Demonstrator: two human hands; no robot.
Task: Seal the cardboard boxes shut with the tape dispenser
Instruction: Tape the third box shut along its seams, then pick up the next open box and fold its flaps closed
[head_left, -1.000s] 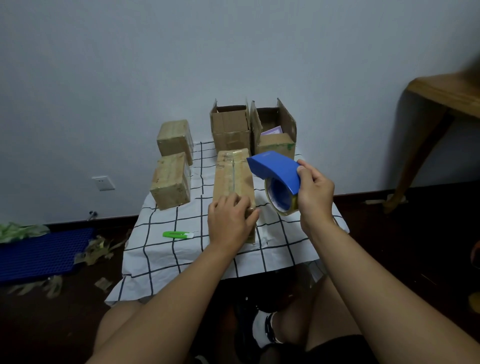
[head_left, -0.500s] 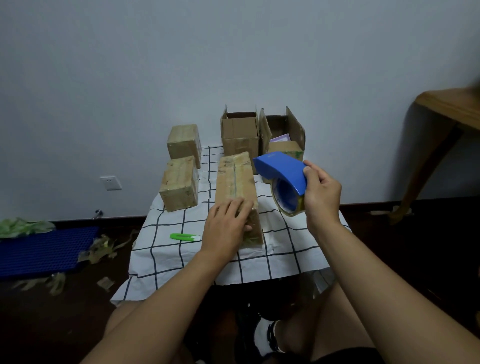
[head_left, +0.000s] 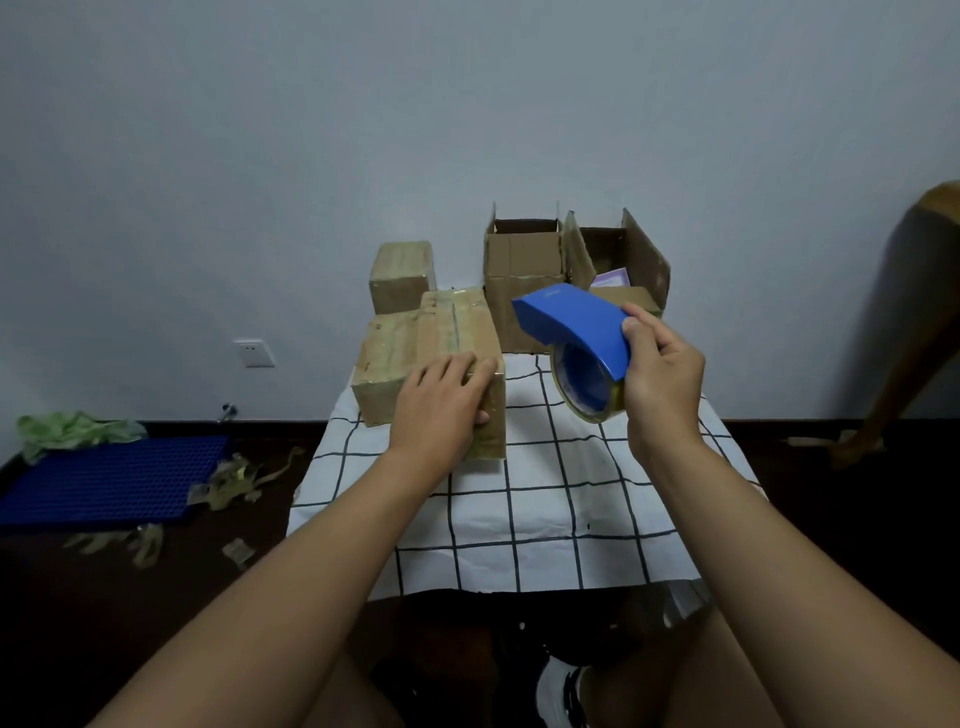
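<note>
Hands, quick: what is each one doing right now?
Left hand: on the near end of the long taped cardboard box, thumb at its end face; true grip unclear.
Right hand: holding the blue plastic tape dispenser, off the box.
</note>
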